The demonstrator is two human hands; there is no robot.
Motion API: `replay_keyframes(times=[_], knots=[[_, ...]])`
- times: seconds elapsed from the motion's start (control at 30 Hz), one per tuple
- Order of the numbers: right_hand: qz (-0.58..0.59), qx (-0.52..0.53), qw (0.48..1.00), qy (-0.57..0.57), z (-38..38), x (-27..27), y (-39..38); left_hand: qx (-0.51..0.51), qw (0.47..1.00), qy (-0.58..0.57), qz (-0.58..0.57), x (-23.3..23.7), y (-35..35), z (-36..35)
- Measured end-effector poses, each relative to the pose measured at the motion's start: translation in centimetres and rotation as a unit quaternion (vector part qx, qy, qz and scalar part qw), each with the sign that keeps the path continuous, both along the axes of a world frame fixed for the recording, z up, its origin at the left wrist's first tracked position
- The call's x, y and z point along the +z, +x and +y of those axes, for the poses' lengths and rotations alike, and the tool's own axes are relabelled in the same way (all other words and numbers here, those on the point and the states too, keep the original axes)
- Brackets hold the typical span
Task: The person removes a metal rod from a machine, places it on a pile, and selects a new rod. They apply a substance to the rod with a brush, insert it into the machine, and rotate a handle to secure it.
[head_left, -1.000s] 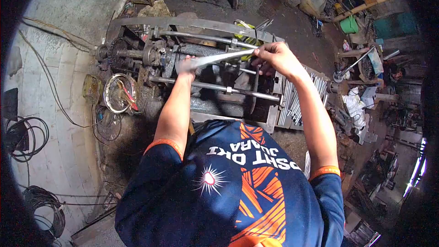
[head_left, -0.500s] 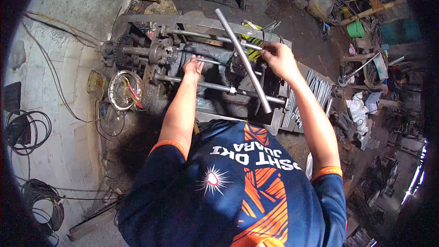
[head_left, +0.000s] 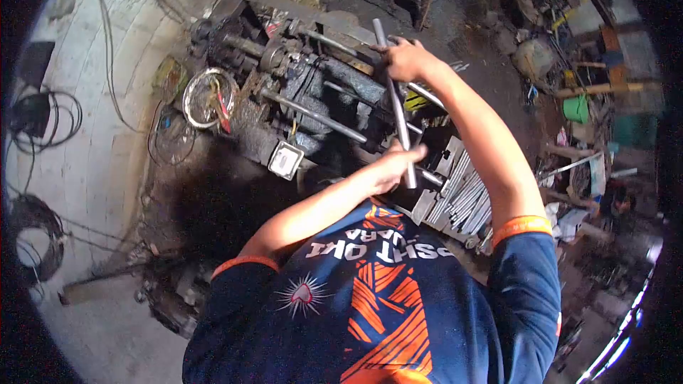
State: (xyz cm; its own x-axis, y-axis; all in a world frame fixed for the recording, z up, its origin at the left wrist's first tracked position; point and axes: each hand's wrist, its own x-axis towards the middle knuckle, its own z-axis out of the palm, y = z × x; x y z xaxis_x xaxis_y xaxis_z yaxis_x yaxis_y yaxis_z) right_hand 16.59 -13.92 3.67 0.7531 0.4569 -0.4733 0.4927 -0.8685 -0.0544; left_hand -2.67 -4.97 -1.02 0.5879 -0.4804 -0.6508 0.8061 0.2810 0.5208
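A long grey metal bar [head_left: 399, 115] slants across the right part of the greasy machine [head_left: 313, 92]. Around its upper part, my right hand [head_left: 411, 60] is closed. Nearer my body, my left hand [head_left: 388, 171] is closed on the bar's lower part, thumb side toward the right, somewhat blurred. Beneath the bar run the machine's round steel guide rods [head_left: 316, 116]. How the bar joins the machine is hidden.
Many steel rods [head_left: 462, 195] lie bundled at the machine's right end. On the left are a round basin [head_left: 210, 98] with a red-handled tool and a small white-faced box [head_left: 286, 160]. Cables [head_left: 107, 50] run over the floor, and a green bucket [head_left: 575, 109] stands far right.
My left hand has left the machine's middle and moved right onto the bar's lower part. My right hand has gone from beside the machine's rod to the bar's upper part. The view has turned.
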Motion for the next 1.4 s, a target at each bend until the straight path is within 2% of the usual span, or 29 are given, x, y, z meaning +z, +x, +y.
replay_keyframes(times=[0.03, 0.1, 0.17, 0.2, 0.23, 0.33, 0.37, 0.43, 0.47, 0.57, 0.73, 0.83, 0.9, 0.97, 1.03, 1.07, 1.1, 1.17, 1.2, 1.27, 1.3, 1.4], knots=[[-0.002, 0.013, 0.999, -0.035, 0.5, -0.2, 1.1, 0.011, 0.999, 0.042, -0.029, 1.0, -0.6, -0.5], [0.006, 0.032, 0.998, -0.048, 0.9, 0.0, 2.4, 0.026, 0.997, 0.043, -0.052, -0.5, -0.8, -0.5], [0.024, 0.026, 0.995, -0.091, 1.0, -0.3, 4.2, -0.002, 0.973, 0.213, -0.089, 1.1, -0.6, 0.6], [-0.006, 0.013, 0.997, -0.082, 0.4, -0.7, 4.7, 0.017, 0.923, 0.313, -0.224, -1.1, -1.3, 1.4], [-0.035, -0.001, 0.997, -0.071, -0.6, -1.2, 5.0, 0.033, 0.843, 0.408, -0.349, -3.4, -2.2, 2.3], [-0.091, 0.055, 0.994, -0.025, -3.2, -2.1, 5.0, -0.098, 0.762, 0.564, -0.303, 1.7, -3.2, 3.7], [-0.119, 0.073, 0.990, 0.011, -3.7, -2.8, 4.9, -0.135, 0.724, 0.615, -0.282, 2.2, -3.1, 3.2], [-0.121, 0.089, 0.989, -0.010, -3.7, -2.9, 4.9, -0.160, 0.659, 0.687, -0.262, 2.2, -2.5, 2.1], [-0.126, 0.093, 0.987, -0.032, -3.7, -2.8, 5.1, -0.161, 0.649, 0.700, -0.251, 2.1, -2.1, 1.8], [-0.135, 0.068, 0.988, 0.001, -4.7, -2.9, 4.2, -0.162, 0.639, 0.713, -0.239, 2.0, -0.9, 1.9], [-0.127, 0.043, 0.991, 0.019, -5.9, -2.3, 3.3, -0.204, 0.592, 0.731, -0.270, 1.4, 0.8, 4.1], [-0.116, 0.014, 0.993, 0.032, -6.2, -2.6, 3.3, -0.198, 0.575, 0.738, -0.293, -0.4, 1.6, 5.5], [-0.118, 0.001, 0.992, 0.040, -6.6, -2.9, 3.1, -0.208, 0.586, 0.735, -0.271, -1.8, 2.1, 6.1], [-0.122, -0.027, 0.991, 0.052, -6.7, -3.1, 3.0, -0.199, 0.566, 0.758, -0.257, -2.7, 2.4, 6.4], [-0.110, -0.057, 0.991, 0.044, -7.1, -2.5, 2.0, -0.209, 0.485, 0.760, -0.379, -2.0, 2.6, 7.2], [-0.102, -0.083, 0.991, 0.035, -7.3, -2.2, 1.2, -0.215, 0.424, 0.768, -0.431, -4.1, 3.5, 9.0], [-0.098, -0.091, 0.990, 0.033, -7.8, -2.1, -0.3, -0.213, 0.364, 0.778, -0.466, -3.7, 4.3, 9.8], [-0.129, -0.151, 0.979, 0.045, -8.4, -1.1, -2.4, -0.206, 0.389, 0.739, -0.511, -3.5, 6.4, 11.2], [-0.202, -0.155, 0.965, 0.069, -8.2, -1.6, -2.7, -0.205, 0.387, 0.737, -0.515, -3.7, 7.2, 11.5], [-0.197, -0.165, 0.965, 0.056, -8.2, -2.3, -2.5, -0.203, 0.356, 0.751, -0.519, -4.6, 6.9, 11.8], [-0.195, -0.173, 0.964, 0.046, -7.9, -2.1, -2.4, -0.204, 0.357, 0.749, -0.519, -4.6, 7.2, 12.0], [-0.185, -0.176, 0.966, 0.045, -7.9, -2.2, -2.9, -0.229, 0.399, 0.734, -0.499, -4.6, 6.8, 12.1]])
